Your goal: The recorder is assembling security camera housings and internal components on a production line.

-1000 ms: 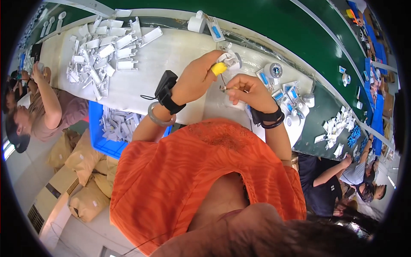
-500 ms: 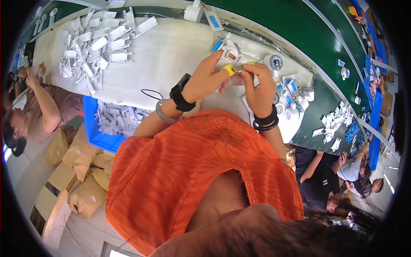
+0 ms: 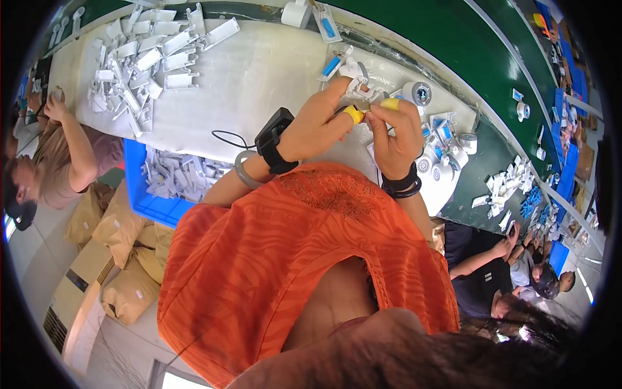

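Observation:
My left hand, with yellow wrap on its thumb, grips a white plastic bracket-like part from its left side. My right hand also has yellow wrap, on a finger. Its thumb and finger are pinched together against the near side of the part, touching the left thumb; whatever they hold is too small to make out. Just beyond my hands lies a white piece with a blue insert. To the right are a white round unit with a dark face and white pieces with blue inserts.
A heap of white plastic parts lies on the left of the pale work surface. Below its near edge stands a blue crate of similar parts. A black cord loop lies nearby. More white parts are at right; co-workers sit both sides.
Both hands have come slightly nearer to me, still together at the white bracket-like part. The part has tilted a little. The co-worker's hands on the left have moved.

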The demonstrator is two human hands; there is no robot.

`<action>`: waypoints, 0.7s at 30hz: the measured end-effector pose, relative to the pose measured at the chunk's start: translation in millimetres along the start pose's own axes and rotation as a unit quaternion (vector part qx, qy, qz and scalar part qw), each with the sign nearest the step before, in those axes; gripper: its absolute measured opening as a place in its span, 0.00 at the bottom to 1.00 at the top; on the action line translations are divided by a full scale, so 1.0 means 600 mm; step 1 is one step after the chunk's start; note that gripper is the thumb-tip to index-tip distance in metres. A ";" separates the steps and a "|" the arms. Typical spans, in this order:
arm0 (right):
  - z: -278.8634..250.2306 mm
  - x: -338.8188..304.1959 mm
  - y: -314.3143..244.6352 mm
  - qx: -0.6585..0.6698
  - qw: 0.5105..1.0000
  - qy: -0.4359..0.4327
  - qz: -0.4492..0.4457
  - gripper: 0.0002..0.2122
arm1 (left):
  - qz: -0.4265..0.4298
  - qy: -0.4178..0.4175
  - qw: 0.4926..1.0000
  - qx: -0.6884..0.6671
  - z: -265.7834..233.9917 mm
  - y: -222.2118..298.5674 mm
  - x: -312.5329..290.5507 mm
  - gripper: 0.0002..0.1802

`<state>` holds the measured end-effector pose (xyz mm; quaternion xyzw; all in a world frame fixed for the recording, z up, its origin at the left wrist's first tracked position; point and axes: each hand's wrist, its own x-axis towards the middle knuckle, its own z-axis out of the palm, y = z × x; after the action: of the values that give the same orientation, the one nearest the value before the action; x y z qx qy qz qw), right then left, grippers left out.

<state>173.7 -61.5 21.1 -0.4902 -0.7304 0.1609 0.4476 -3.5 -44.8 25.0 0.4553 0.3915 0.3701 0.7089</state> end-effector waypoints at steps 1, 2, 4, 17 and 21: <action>0.000 -0.001 0.001 0.000 1.000 -0.001 0.000 0.11 | 0.021 -0.006 0.999 0.024 -0.001 -0.002 0.002 0.20; 0.000 -0.003 0.001 0.007 1.000 0.004 0.006 0.11 | 0.042 -0.012 0.998 0.048 0.000 -0.004 0.003 0.20; 0.001 -0.005 0.002 0.014 1.000 0.009 0.013 0.12 | 0.052 -0.013 0.997 0.059 0.002 -0.006 0.005 0.20; 0.001 0.003 0.014 -0.007 1.000 0.002 -0.005 0.13 | 0.147 -0.020 0.984 0.101 -0.002 -0.015 0.013 0.19; -0.003 0.007 0.023 -0.011 0.999 -0.012 -0.035 0.12 | 0.063 -0.005 0.992 0.105 0.006 0.003 0.007 0.18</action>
<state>182.5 -51.9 14.5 -0.4670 -0.7544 0.1428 0.4387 1.3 -42.2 26.6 0.5533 0.3949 0.3686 0.6340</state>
